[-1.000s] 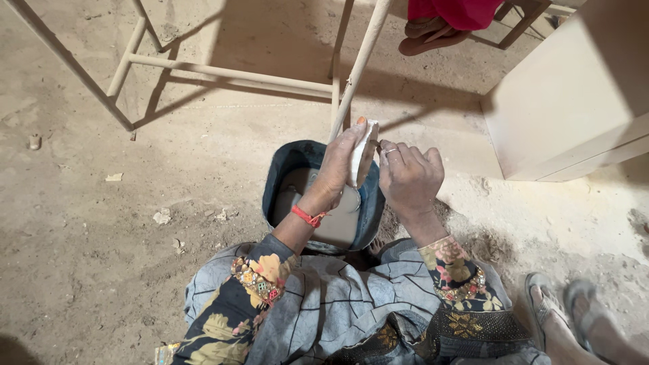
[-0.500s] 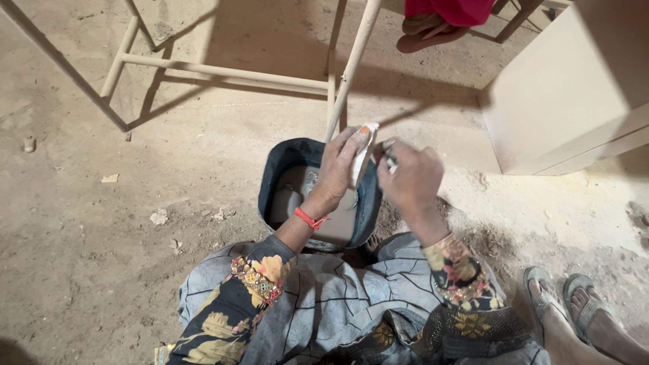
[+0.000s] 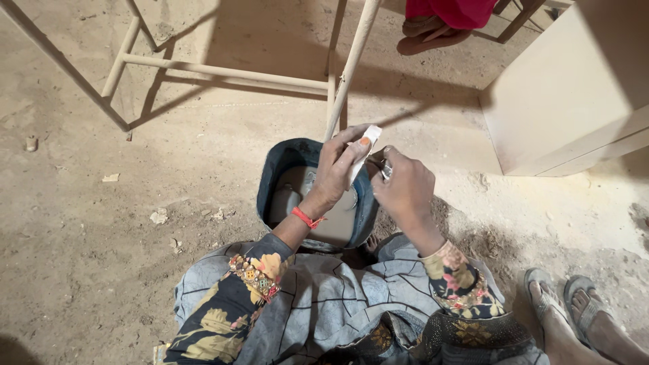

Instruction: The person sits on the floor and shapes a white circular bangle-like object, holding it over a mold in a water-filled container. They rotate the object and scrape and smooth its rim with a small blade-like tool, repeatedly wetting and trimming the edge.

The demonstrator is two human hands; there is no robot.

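Head view, looking down at a dusty floor (image 3: pixel 101 270). A small white piece (image 3: pixel 364 150), flat and pale, is gripped by the left hand (image 3: pixel 338 172) between thumb and fingers and held upright over a blue bucket (image 3: pixel 270 182). An orange-red band is worn on the left wrist. The right hand (image 3: pixel 404 189) is clenched just beside the white piece, with something small and metallic pinched at its fingertips (image 3: pixel 385 169); what it is cannot be told. The two hands are held close together, nearly touching, above the far right rim of the bucket. Greyish liquid or slurry is seen inside the bucket, which stands on the floor directly in front of the person's knees. A pale metal frame (image 3: pixel 223 71) stands on the floor beyond the bucket, one leg just behind the hands. A beige cabinet (image 3: pixel 574 101) is seen at the right edge. Another person's sandalled feet (image 3: pixel 574 304) are at the lower right, and red cloth with feet at the top.
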